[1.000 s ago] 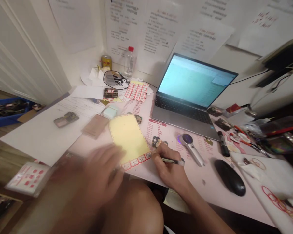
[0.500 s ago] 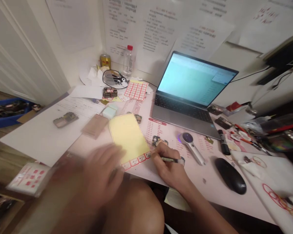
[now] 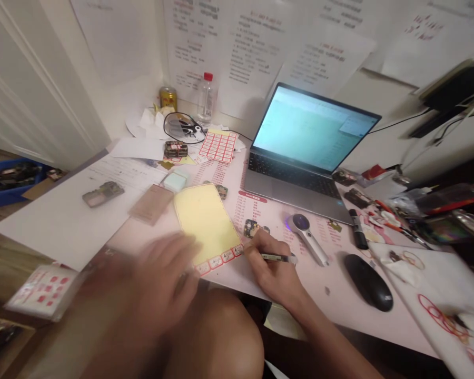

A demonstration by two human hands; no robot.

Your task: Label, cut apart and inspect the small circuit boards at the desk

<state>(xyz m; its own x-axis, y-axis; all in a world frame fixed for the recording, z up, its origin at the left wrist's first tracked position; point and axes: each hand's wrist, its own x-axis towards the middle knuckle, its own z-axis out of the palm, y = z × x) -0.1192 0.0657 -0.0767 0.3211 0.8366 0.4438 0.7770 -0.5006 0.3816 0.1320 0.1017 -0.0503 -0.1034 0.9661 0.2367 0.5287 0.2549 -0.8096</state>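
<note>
My right hand (image 3: 274, 263) is closed around a pen (image 3: 278, 258), with its fingertips at the lower right corner of a yellow sticker backing sheet (image 3: 207, 223). Along that sheet's bottom edge runs a row of red-bordered labels (image 3: 221, 258) with small dark marks. My left hand (image 3: 168, 279) is blurred; its fingers look stretched out over the sheet's lower left edge, thumb apart. Just beyond my right hand lies a small circuit board (image 3: 255, 227). Another board (image 3: 221, 190) sits partly behind the sheet's top edge.
A laptop (image 3: 294, 142) stands open at the back. To the right are a lit magnifier (image 3: 310, 239), a black mouse (image 3: 368, 282) and a black marker (image 3: 357, 230). At left lie a brown block (image 3: 151, 204), a board (image 3: 103, 194) on white paper, and a red-bordered label sheet (image 3: 219, 146) farther back.
The view has shifted slightly, so the things on the desk sit a little farther left. Both hands keep nearly the same place at the sheet, and the pen stays in my right hand.
</note>
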